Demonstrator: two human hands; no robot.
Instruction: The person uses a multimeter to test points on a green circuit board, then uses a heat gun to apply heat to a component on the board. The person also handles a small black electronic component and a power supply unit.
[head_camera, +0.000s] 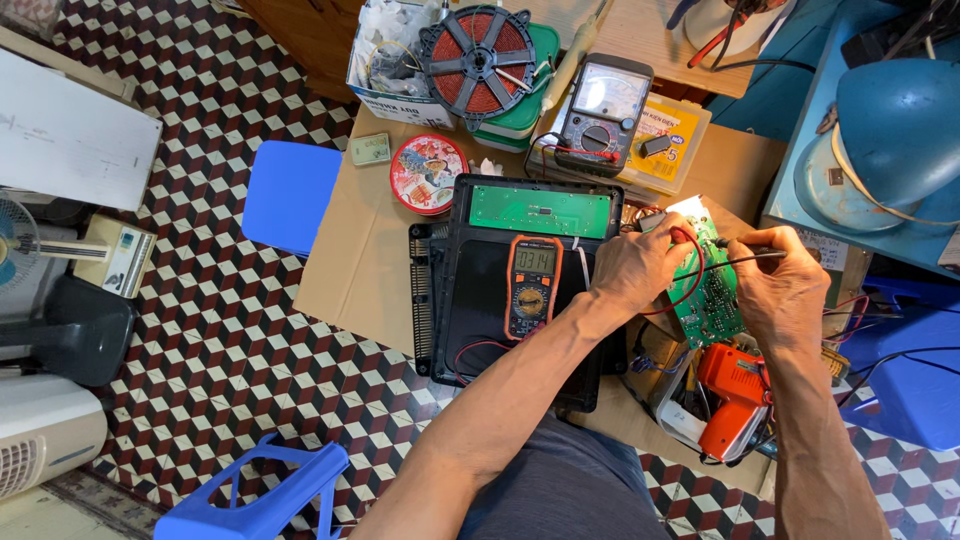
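In the head view, the left hand (632, 268) rests on the left edge of a green circuit board (715, 290), its fingers curled closed around a red test lead (690, 262) whose wire loops over the board. The right hand (785, 290) sits just right of the board, fingers pinched shut on a black probe (745, 252) that lies across the board's far end. The board lies right of centre on a cardboard-covered counter (345, 270), touching both hands. Just left of the left hand, an orange digital multimeter (532, 287) lies on a black plastic housing (455, 300), with a second narrow green board (540, 211) at the housing's far edge. Near the right forearm stands an orange soldering gun (733, 400). Farther off are an analogue meter (603, 112), a copper coil disc (478, 58) and a round tin (427, 174). A blue stool (290, 195) stands left of the counter.
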